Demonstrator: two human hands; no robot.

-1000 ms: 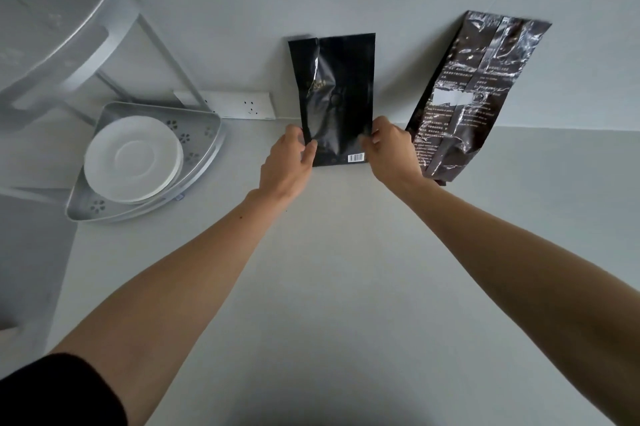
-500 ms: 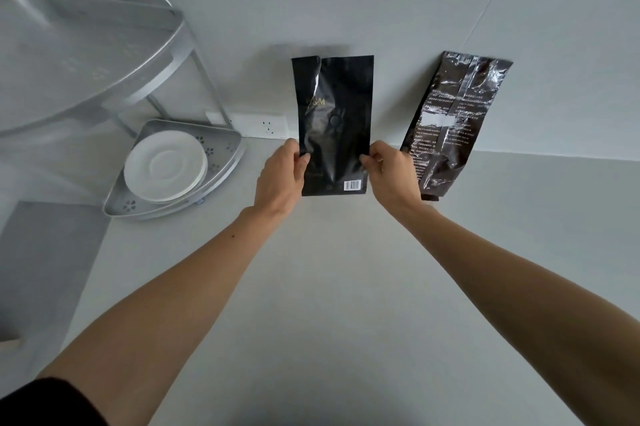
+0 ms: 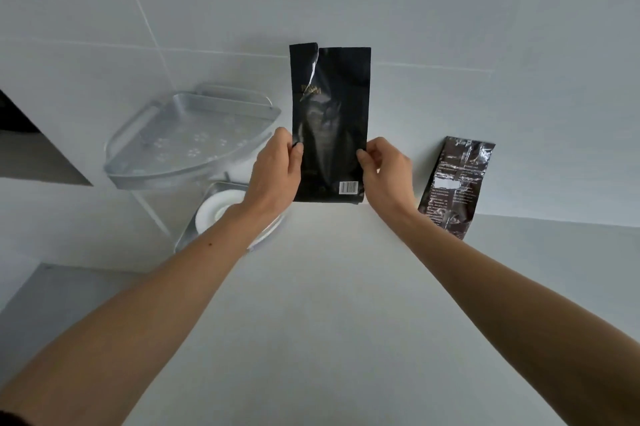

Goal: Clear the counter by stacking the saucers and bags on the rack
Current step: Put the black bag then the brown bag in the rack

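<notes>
Flat matte-black foil bag (image 3: 330,120), barcode at lower right, torn at top edge: held upright above the pale grey counter (image 3: 329,304), centre far. Left hand (image 3: 275,172) grip pinching its left edge; right hand (image 3: 386,171) grip pinching its right edge. Silver two-tier metal corner rack (image 3: 180,145): far left. White round saucers (image 3: 216,212): lower tier. Glossy dark-brown printed bag (image 3: 453,183): leaning on wall, far right

Matte black foil bag (image 3: 330,120): upright, held off the counter, torn top-left corner, barcode at bottom right.
Glossy dark brown foil bag (image 3: 453,183): far right, leaning against wall.
White round saucers (image 3: 221,211): stacked on lower tier of silver metal corner rack (image 3: 187,145); upper tier bare.
</notes>
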